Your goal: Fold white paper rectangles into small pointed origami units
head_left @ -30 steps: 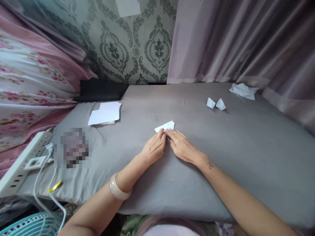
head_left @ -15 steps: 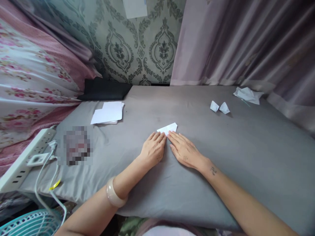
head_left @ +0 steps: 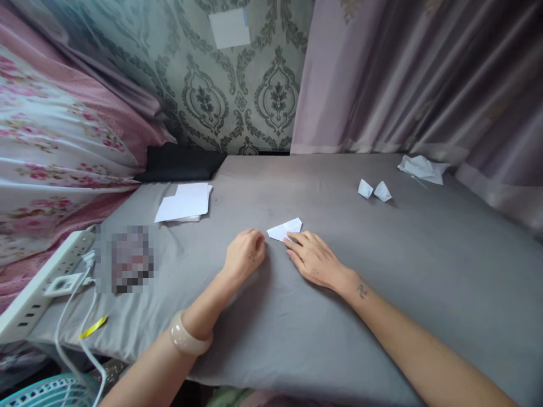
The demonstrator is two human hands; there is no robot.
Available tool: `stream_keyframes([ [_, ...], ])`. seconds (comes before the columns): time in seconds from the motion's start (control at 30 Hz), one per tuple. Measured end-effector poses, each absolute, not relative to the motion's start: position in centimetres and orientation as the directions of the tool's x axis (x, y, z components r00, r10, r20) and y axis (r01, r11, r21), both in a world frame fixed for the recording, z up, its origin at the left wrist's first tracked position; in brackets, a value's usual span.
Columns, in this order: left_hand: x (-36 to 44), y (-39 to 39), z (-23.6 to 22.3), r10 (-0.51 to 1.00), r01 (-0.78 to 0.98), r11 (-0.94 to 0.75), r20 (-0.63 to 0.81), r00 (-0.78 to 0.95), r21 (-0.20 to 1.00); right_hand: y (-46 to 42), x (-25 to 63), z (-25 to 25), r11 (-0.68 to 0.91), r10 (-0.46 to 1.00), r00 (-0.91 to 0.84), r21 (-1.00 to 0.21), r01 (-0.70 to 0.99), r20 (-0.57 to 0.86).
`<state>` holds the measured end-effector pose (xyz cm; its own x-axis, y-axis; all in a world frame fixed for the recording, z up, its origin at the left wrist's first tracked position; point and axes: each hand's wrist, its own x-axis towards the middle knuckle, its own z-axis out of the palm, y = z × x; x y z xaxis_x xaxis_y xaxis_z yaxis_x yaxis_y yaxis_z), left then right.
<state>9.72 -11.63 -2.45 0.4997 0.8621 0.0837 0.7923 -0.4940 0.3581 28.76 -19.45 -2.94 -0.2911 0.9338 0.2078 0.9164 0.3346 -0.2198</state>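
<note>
A small folded white paper [head_left: 285,229] lies on the grey sheet [head_left: 382,271] in the middle. My right hand [head_left: 311,258] lies flat with its fingers stretched out, the fingertips touching the paper's near right edge. My left hand [head_left: 245,254] rests on the sheet just left of the paper, fingers curled under, apart from the paper by a small gap. A pale bangle [head_left: 186,341] sits on my left wrist.
A stack of white sheets [head_left: 185,202] lies at the back left, near a black cushion [head_left: 180,163]. Two small folded paper pieces [head_left: 374,190] and crumpled paper [head_left: 421,168] lie at the back right. A white power strip [head_left: 40,282] with cables runs along the left edge.
My left hand has slid left off the folded paper and curled its fingers. My right hand stays at the paper's edge. The camera has tilted slightly.
</note>
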Motion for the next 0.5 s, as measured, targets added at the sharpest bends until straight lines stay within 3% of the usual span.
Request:
stream_keyframes([
  [0.07, 10.9, -11.3, -2.9, 0.904, 0.790, -0.413, 0.094, 0.418, 0.454, -19.2, 29.0, -2.8, 0.338, 0.933, -0.294, -0.228, 0.913, 0.207],
  [0.3, 12.2, -9.6, -5.4, 0.923, 0.743, -0.382, 0.180, 0.341, 0.550, -19.2, 29.3, -3.7, 0.333, 0.934, -0.270, -0.298, 0.895, 0.233],
  [0.5, 11.4, -8.6, -4.6, 0.945, 0.710, -0.264, 0.026, 0.327, 0.653, -18.9, 29.7, -4.0, 0.341, 0.934, -0.282, -0.314, 0.886, 0.218],
])
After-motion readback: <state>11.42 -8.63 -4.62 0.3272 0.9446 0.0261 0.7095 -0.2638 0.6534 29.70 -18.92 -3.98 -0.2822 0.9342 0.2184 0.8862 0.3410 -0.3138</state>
